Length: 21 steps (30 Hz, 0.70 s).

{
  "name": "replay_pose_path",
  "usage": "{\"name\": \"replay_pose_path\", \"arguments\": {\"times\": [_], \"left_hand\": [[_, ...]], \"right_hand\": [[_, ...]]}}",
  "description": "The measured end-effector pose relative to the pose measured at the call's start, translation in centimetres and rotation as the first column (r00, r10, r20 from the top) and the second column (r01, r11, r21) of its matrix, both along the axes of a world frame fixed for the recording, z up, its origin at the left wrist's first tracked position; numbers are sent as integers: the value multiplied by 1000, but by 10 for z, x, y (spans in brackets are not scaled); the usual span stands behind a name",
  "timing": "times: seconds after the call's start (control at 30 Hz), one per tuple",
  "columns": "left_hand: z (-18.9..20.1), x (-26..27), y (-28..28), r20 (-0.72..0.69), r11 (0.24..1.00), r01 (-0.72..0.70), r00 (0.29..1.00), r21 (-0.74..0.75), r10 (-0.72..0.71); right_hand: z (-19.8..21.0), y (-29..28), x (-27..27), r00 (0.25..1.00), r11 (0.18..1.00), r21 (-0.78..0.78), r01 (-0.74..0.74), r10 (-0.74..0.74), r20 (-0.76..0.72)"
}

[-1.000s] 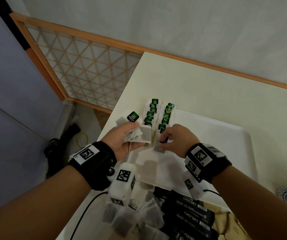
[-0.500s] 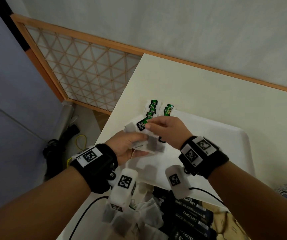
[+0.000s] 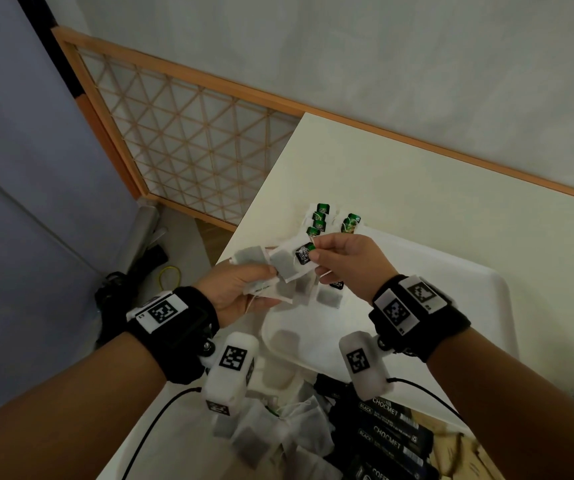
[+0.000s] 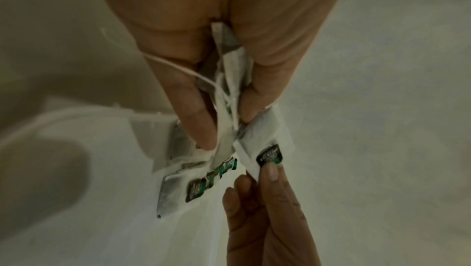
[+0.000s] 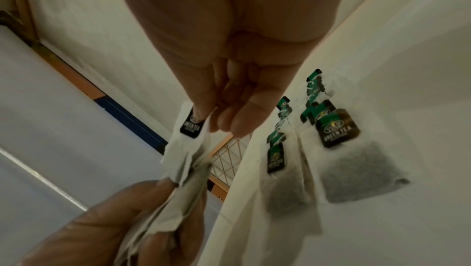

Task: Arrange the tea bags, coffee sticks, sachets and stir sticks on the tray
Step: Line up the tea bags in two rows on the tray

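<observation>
While the left hand (image 3: pixel 240 289) clutches a bunch of tea bags (image 3: pixel 261 268), the right hand (image 3: pixel 344 261) pinches one tea bag (image 3: pixel 294 259) — just above its grip.

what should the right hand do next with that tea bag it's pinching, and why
Probably draw the tea bag free of the bunch the left hand grips, then lay it on the tray at the near end of the rows of tea bags. The right hand already pinches its tagged end, and two rows lie there with tags aligned.

Dim, soft light; blurred wrist views
</observation>
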<state>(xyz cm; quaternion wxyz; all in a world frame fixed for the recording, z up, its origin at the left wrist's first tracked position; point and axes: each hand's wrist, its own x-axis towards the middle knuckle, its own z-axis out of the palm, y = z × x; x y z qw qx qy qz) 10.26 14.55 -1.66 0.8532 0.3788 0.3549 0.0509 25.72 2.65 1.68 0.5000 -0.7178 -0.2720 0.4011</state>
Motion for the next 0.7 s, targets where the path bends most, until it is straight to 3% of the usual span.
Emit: {"name": "replay_pose_path", "arguments": {"times": [0.17,0.37,0.7], "left_hand": [[4,4,-1,-11,999,14,1000,-29,-15],[8,7,-7,-15,997,77,997,-6,-78],[4,4,-14,87,995,98,992,-31,-95]], "right_hand": [[10,-3,-2,986,985,-39,-167,167,-20],[17,-9,4,936,951,-19,-309,300,-185],[2,-3,4,994,993,-92,-75,81,69]]}}
